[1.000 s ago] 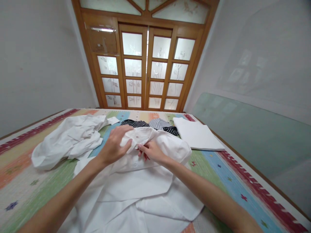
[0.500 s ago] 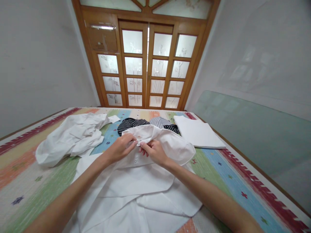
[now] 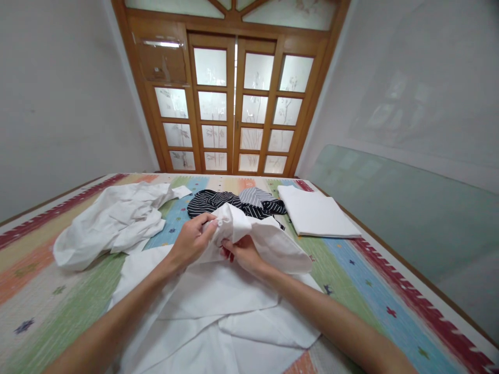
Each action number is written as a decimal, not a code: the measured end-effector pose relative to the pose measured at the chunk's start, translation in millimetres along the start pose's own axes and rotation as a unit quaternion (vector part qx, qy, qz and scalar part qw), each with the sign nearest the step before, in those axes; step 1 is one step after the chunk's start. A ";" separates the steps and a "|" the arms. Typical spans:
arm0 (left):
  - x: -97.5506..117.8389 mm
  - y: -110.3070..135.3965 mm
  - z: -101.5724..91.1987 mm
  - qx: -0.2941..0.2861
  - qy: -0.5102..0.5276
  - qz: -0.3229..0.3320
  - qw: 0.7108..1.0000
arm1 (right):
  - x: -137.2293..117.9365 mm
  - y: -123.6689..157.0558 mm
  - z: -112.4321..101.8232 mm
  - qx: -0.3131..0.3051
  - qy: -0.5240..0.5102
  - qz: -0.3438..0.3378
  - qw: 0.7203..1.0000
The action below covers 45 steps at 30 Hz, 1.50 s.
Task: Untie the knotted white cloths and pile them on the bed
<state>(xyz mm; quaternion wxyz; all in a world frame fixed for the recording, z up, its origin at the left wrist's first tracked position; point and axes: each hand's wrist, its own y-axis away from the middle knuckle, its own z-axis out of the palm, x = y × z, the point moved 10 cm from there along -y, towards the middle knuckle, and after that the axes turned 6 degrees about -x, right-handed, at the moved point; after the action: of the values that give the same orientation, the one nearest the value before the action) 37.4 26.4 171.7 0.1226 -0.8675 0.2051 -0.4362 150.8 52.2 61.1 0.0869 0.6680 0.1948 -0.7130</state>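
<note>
A white shirt (image 3: 218,296) lies spread in front of me, its far end gathered up between my hands. My left hand (image 3: 194,240) pinches the bunched cloth near the collar, thumb against fingers. Just right of it and slightly lower, my right hand (image 3: 244,253) has its fingers closed on the same shirt, some of them tucked under the fabric. The folds hide what exactly the fingertips grip.
A crumpled white garment (image 3: 113,223) lies to the left. Beyond my hands sit black striped cloth (image 3: 212,201) and grey striped cloth (image 3: 255,196). A folded white garment (image 3: 317,210) rests at the right on the colourful striped tablecloth (image 3: 362,280). Wooden doors (image 3: 234,104) stand behind.
The gathered part of the shirt has been lifted and folded over between my hands. My right hand has shifted slightly down, tucking under the cloth, while more black striped cloth shows behind.
</note>
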 end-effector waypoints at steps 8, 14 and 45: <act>-19.4 0.5 -50.8 0.053 0.030 -0.058 0.996 | -39.4 -5.9 -84.0 0.236 -0.098 -0.051 0.966; -11.1 0.2 -72.7 0.116 0.051 -0.044 0.991 | -44.8 -6.2 -41.0 0.074 -0.137 0.000 0.988; 27.5 18.7 11.3 -0.158 -0.221 0.225 0.936 | -29.1 -9.4 23.8 -0.094 0.005 0.011 0.995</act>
<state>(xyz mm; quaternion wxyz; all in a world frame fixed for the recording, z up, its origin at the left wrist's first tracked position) 56.6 -2.5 177.1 0.1207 -0.8815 0.4289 -0.1561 128.0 47.4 92.1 0.1562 0.6626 0.2541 -0.6871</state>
